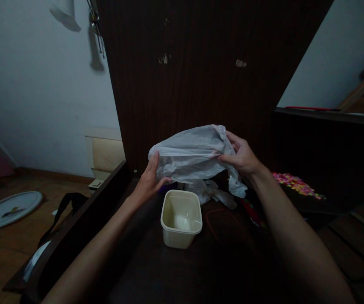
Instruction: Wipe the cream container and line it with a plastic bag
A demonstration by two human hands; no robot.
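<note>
Between the two hands, above the desk, a thin white plastic bag stretches sideways, slightly wrinkled and see-through in places. The right hand holds one end of it, thumb in front and fingers curled behind, with a loose tail of the bag hanging below that grip. The left hand is at the other end, its fingers raised against the bag and its thumb spread wide from them — whether it pinches the plastic, I cannot tell.

Below the hands, and nearer the left one, a cream container stands upright on the desk, open at the top, with nothing to be seen inside. Just behind it, under the bag, lies some crumpled clear plastic. To the container's right, below the right hand, a reddish rounded frame lies flat, dim in the shadow. Beyond the right forearm is a patch of pink and yellow flowers; behind both hands rises a dark wooden panel — scuffed in pale spots.
</note>
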